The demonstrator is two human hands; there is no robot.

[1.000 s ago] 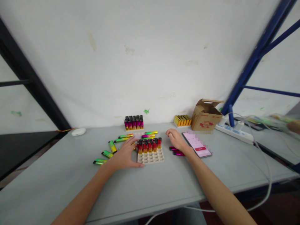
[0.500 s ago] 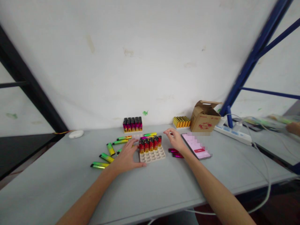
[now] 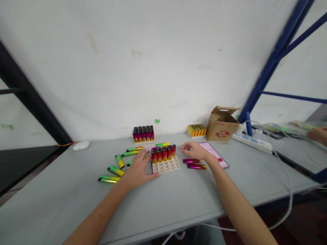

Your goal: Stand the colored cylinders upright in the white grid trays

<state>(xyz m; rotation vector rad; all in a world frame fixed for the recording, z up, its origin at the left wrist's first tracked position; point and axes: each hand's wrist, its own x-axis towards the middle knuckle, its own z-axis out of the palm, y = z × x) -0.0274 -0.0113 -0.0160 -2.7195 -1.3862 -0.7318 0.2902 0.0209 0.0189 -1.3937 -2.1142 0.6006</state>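
Observation:
A pale tray (image 3: 166, 166) with round holes stands on the table, its back rows holding several upright red batteries or lighters (image 3: 165, 153); its front holes are bare. My left hand (image 3: 138, 169) lies spread along the tray's left side, thumb at the front left corner. My right hand (image 3: 191, 149) hovers right of the tray with its fingers curled together; whatever they hold, if anything, is too small to make out. Below it lie two magenta-orange cylinders (image 3: 196, 166). Several green-yellow cylinders (image 3: 116, 170) are scattered left of my left hand.
Against the wall stand a tray of purple cylinders (image 3: 143, 134), a block of yellow ones (image 3: 197, 130) and an open cardboard box (image 3: 221, 126). A phone (image 3: 214, 154), a power strip (image 3: 252, 142) and a white case (image 3: 81, 146) rest on the table. Another person's hand (image 3: 318, 135) shows far right.
My right hand has moved slightly right, partly over the phone, and its fingers have curled in. The two magenta-orange cylinders show more fully. My left hand keeps its place at the tray.

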